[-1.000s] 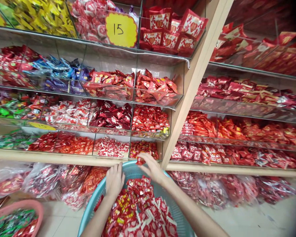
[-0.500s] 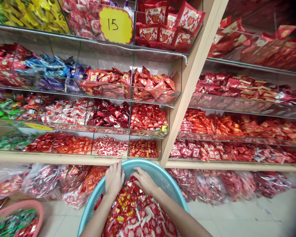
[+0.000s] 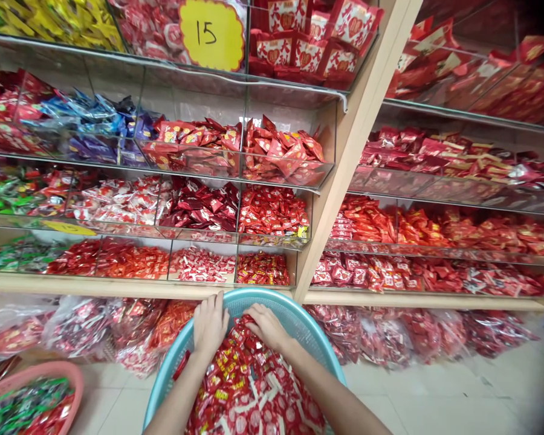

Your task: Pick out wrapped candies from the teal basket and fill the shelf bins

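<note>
Your one left hand (image 3: 210, 324), your one right hand (image 3: 267, 326), one turquoise basket (image 3: 306, 332), its wrapped candies (image 3: 240, 380) too many for you to count, one pink basket (image 3: 77, 386), two yellow signs (image 3: 213, 34), one wooden upright (image 3: 353, 145)

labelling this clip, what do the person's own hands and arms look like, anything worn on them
The left hand and right hand are bare, with no gloves, and no rings can be made out. Both forearms are slim and uncovered as far as they show: no sleeve, watch or bracelet in view.
</note>
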`<state>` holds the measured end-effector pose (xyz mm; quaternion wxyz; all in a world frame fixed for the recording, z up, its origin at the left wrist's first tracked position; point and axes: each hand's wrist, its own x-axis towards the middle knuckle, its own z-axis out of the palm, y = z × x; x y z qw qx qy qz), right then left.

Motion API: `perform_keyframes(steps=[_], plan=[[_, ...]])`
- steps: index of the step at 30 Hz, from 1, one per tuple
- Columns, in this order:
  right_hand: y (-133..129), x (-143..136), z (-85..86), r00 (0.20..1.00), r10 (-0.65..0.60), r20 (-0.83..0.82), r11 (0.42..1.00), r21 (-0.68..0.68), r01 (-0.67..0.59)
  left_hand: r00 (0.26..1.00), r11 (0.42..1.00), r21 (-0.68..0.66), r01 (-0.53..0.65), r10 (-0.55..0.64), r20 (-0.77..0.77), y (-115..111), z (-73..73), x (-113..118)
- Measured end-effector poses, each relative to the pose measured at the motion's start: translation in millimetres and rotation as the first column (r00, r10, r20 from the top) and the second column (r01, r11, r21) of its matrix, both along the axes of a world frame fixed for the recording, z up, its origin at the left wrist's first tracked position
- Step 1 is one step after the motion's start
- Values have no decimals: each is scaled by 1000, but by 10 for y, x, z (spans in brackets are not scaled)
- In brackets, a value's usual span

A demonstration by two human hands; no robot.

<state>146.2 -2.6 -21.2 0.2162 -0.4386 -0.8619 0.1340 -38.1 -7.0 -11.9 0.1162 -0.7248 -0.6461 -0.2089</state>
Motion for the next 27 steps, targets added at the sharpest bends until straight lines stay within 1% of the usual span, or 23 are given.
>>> perform_keyframes(steps=[3,7,9,12,15,19,21,22,25,27], plan=[[26,33,-11,989,-26,-144,999,-38,21,1000,1000,-3,-1,1,-12,1,-4,-5],[38,88,-80,934,-114,-338,979,-197,49,1000,1000,0,-2,2,-18,6,-11,-1],[27,101,-114,914,-137,-382,960,-277,28,1000,1000,-1,-1,1,-23,10,-15,1],[-6,95,-140,918,-120,-378,939,-343,-18,1000,1000,-2,3,-3,-29,13,-17,1],[-37,83,-150,944,-107,-312,936,-351,-10,1000,1000,8,10,-10,-26,11,-14,-1],[-41,95,-169,962,-114,-249,963,-266,45,1000,1000,10,9,-9,-16,3,-4,-1],[-21,105,-180,953,-124,-276,966,-253,52,1000,1000,12,10,-9,-12,-1,-1,0],[-7,110,-184,941,-132,-311,963,-267,46,1000,1000,16,10,-9,-12,-3,0,0],[43,129,-187,878,-182,-442,947,-321,34,1000,1000,28,12,-11,-24,-6,-2,-1],[70,153,-187,857,-222,-466,945,-321,70,999,999,32,14,-13,-30,-6,-5,-3]])
